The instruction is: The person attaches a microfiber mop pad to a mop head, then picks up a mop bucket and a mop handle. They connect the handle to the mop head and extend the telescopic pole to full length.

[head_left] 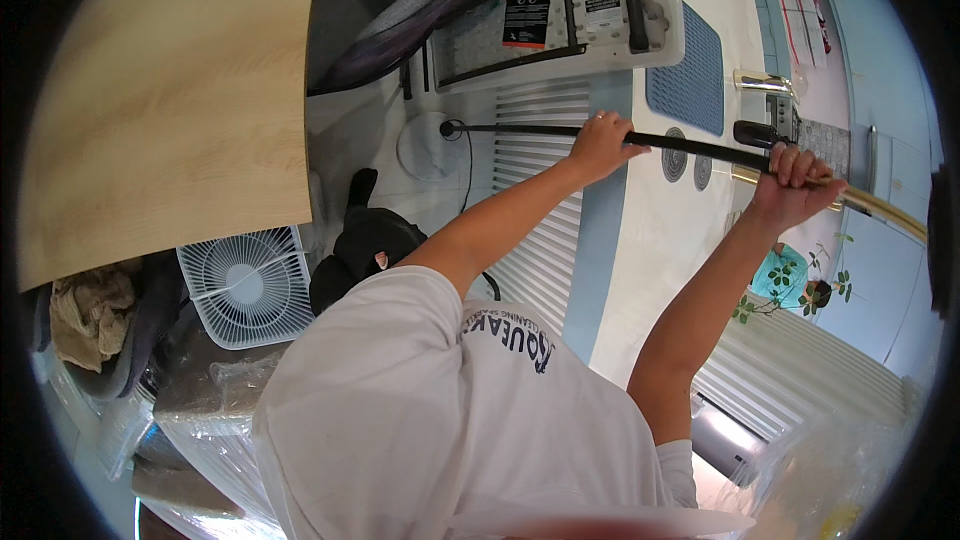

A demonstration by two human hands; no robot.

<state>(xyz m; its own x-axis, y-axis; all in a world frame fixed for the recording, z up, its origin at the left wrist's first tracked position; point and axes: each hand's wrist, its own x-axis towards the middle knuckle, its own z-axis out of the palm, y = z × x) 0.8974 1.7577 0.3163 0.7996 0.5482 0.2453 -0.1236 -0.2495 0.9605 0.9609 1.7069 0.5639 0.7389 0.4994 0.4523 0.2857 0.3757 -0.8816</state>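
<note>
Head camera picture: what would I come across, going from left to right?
Crumpled tan cloth → white grille-like item → left hand, gripping a long pole → blue mat → right hand, gripping the same pole.

Bright light, with a black fisheye rim around my view.
Glare streaks the plastic [215,440] at lower left; the table [170,90] bows; the reddish blur [590,528] below is perhaps something too close to focus.
</note>
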